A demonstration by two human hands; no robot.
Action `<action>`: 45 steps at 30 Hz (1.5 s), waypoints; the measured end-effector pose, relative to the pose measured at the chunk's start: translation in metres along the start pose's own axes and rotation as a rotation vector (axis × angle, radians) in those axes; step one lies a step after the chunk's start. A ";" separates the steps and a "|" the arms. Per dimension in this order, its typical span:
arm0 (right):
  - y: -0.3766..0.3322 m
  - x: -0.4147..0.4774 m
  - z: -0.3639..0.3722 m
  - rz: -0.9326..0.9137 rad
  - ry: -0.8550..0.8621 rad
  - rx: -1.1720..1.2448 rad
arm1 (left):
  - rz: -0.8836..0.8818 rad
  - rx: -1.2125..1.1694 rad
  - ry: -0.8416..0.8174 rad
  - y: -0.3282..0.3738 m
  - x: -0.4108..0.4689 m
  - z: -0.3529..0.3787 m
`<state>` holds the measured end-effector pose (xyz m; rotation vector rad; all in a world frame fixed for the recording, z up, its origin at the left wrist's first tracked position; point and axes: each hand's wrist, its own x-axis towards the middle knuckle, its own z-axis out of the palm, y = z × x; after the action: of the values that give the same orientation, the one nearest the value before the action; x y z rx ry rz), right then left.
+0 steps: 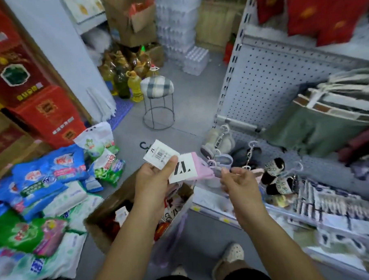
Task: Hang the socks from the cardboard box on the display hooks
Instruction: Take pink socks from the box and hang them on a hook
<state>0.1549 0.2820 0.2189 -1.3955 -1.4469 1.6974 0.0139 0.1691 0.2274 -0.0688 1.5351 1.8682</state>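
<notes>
Pink socks point(198, 167) pinched between both hands: left hand point(153, 181), right hand point(237, 183); cardboard box point(102, 219) below.

- The left hand point(153, 181) holds sock packs point(169, 159) above the cardboard box point(102, 217), which sits on the floor point(190, 110) directly below that hand.
- The right hand point(238, 184) is just right of the packs, level with the left hand.
- Left of the left hand, detergent bags point(49, 173) lie heaped on the floor.
- Beyond both hands stands a stool point(157, 88); oil bottles point(126, 79) stand left of it.
- Right of the right hand is a shelf point(224, 203); above it, plush keychains point(273, 169) hang from hooks on the pegboard point(272, 83).
- Behind the heap, cartons point(29, 83) are stacked.
</notes>
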 end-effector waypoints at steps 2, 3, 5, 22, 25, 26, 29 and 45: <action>-0.011 -0.006 -0.025 -0.127 0.049 -0.096 | 0.032 0.105 -0.083 0.001 -0.007 0.024; -0.018 -0.009 -0.038 -0.196 0.026 -0.138 | 0.041 0.157 -0.132 0.000 -0.011 0.037; -0.031 -0.011 -0.061 -0.280 -0.071 -0.221 | 0.040 0.228 -0.236 -0.003 -0.018 0.065; -0.072 -0.020 -0.407 -0.447 0.389 -0.066 | 0.060 0.244 -0.589 -0.098 -0.161 0.369; -0.081 -0.030 -0.461 -0.494 0.398 -0.035 | 0.074 0.227 -0.674 -0.125 -0.202 0.419; -0.083 -0.032 -0.476 -0.502 0.391 -0.046 | 0.073 0.207 -0.716 -0.134 -0.216 0.436; -0.085 -0.038 -0.517 -0.557 0.430 -0.070 | 0.054 0.224 -0.868 -0.155 -0.256 0.479; -0.139 -0.002 -0.653 -0.587 0.495 0.151 | 0.194 0.234 -0.914 -0.166 -0.285 0.637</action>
<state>0.7170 0.5876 0.4083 -1.0628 -1.2444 0.9833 0.5604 0.5979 0.4059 0.9373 1.0950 1.4886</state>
